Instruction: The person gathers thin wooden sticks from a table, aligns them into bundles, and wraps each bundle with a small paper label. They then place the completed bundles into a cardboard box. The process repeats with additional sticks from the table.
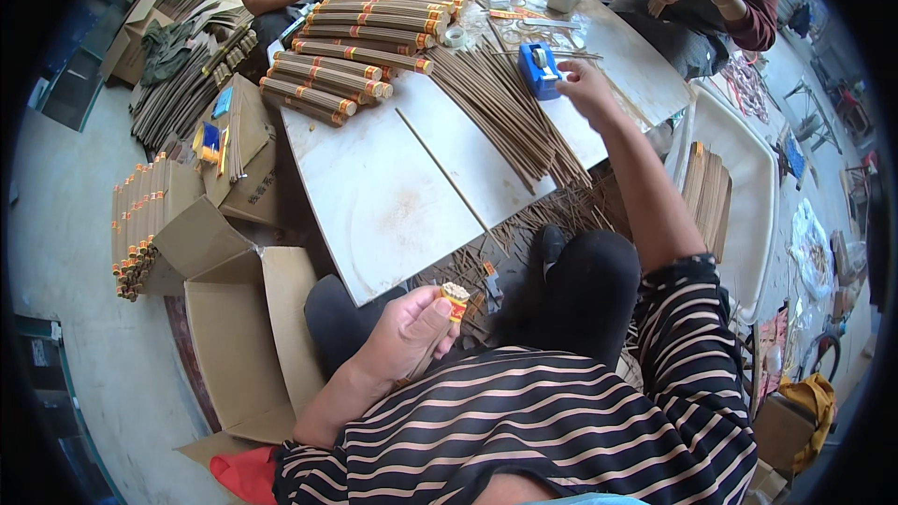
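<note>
My left hand (pixel 410 329) is closed around a bundle of incense sticks (pixel 456 292) near my lap. A yellow and red paper band wraps the bundle, and its cut ends face up. Over the table's right part, my right hand (pixel 589 93) reaches out to a blue tape dispenser (pixel 539 72). Its thumb and forefinger look apart, close beside the dispenser's tape end; whether they touch the tape is hard to make out. Left of the dispenser, loose brown incense sticks (pixel 500 117) lie spread across the white table (pixel 374 196). One single stick (pixel 440 168) lies apart from them.
Banded incense bundles (pixel 360 42) are piled at the table's far left. An open cardboard box (pixel 234 346) stands by my left leg. On my right is a white tub (pixel 748 187) holding sticks. Two people sit across the table, their hands busy. Broken sticks litter the floor.
</note>
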`<state>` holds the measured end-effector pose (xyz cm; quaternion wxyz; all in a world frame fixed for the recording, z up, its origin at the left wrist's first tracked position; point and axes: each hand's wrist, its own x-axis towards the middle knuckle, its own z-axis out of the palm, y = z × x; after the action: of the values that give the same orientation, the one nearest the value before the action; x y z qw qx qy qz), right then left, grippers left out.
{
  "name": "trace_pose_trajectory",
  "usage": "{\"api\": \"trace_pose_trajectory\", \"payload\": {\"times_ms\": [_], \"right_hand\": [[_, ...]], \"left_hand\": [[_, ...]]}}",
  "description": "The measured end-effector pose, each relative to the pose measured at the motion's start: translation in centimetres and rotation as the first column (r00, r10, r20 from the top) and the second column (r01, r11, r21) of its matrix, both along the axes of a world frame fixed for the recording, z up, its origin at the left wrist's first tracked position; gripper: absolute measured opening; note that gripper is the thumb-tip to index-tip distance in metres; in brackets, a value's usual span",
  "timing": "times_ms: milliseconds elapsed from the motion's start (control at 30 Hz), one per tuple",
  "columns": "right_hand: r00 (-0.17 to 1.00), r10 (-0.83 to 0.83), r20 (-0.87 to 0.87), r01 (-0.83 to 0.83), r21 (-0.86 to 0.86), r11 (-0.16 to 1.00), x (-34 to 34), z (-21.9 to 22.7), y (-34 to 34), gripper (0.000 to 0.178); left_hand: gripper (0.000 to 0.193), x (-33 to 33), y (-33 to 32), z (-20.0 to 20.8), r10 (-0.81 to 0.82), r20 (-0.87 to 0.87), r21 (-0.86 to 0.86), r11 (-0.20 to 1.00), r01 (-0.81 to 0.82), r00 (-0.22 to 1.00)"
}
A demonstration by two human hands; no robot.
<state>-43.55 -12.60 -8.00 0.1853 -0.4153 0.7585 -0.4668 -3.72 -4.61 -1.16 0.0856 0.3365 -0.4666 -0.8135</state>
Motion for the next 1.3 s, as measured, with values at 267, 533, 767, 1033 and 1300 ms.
{"api": "trace_pose_trajectory", "payload": {"times_ms": [267, 533, 767, 1033, 1300], "right_hand": [[0.955, -0.204, 0.214, 0.065, 0.522, 0.850, -4.1, -0.4, -6.4, 0.034], [0.749, -0.219, 0.626, 0.047, 0.278, 0.959, -3.7, -1.4, -6.0, 0.026], [0.843, -0.138, 0.519, 0.115, 0.077, 0.990, -1.3, -2.3, -2.5, 0.009], [0.415, -0.257, 0.873, 0.390, 0.085, 0.917, 1.2, -3.3, -2.1, 0.016], [0.643, -0.174, 0.746, 0.383, -0.117, 0.916, 0.7, -3.6, -2.3, 0.009]], "left_hand": [[0.034, -0.1, -1.8, -1.0, 0.041, -0.007, 0.068, 0.997, -0.041, 0.999], [0.032, -0.3, -2.3, -1.4, 0.056, -0.036, 0.090, 0.995, -0.053, 0.998], [0.032, -0.4, -2.2, -1.2, 0.045, -0.025, 0.108, 0.993, -0.042, 0.999], [0.033, -0.4, -2.1, -1.2, 0.034, -0.030, 0.101, 0.994, -0.031, 0.999], [0.034, 0.1, -2.0, -1.1, 0.060, -0.013, 0.085, 0.995, -0.059, 0.998]]}}
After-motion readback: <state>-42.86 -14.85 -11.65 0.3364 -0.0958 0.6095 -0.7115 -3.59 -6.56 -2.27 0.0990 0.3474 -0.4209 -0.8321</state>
